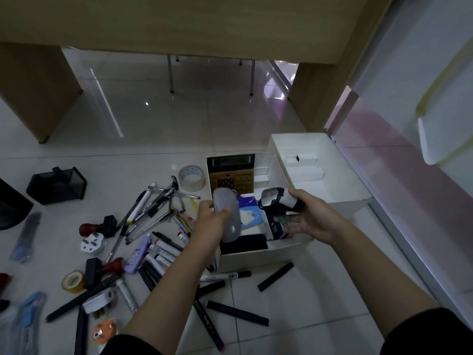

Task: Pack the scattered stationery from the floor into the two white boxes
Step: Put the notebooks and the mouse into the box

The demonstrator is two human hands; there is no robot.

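Stationery lies scattered over the pale tiled floor (158, 119), mostly left of the boxes. At the far left a blurred blue-and-clear packet (25, 238) lies near the frame edge, with a black mesh holder (57, 185) behind it. Further right come a red-handled stamp (98, 226), a white plug (92, 244), a yellow tape roll (73, 281) and an orange plug (105, 331). A loose heap of pens (151, 208) fans out beyond them, with white markers (162, 252) and a lilac case (138, 254) just below. A clear tape roll (192, 178) stands just beside the near box.

The left hand (208, 221) is closed around a frosted, rounded plastic case (227, 213), held over the near box (258, 257). That box already holds a gold calculator (231, 172) propped at its far end, a blue-and-white packet (249, 213) and something black at the near end. The right hand (311, 216) grips a dark stapler (279, 199) with a silver top, also above this box. The second box (320, 175) stands touching the first, behind and to its right, with only white card dividers visible inside.

Black markers (236, 309) lie on the floor in front of the box, some partly hidden under the forearms. What fills the box beneath the right hand is hard to make out. A wooden counter (179, 24) spans the top.
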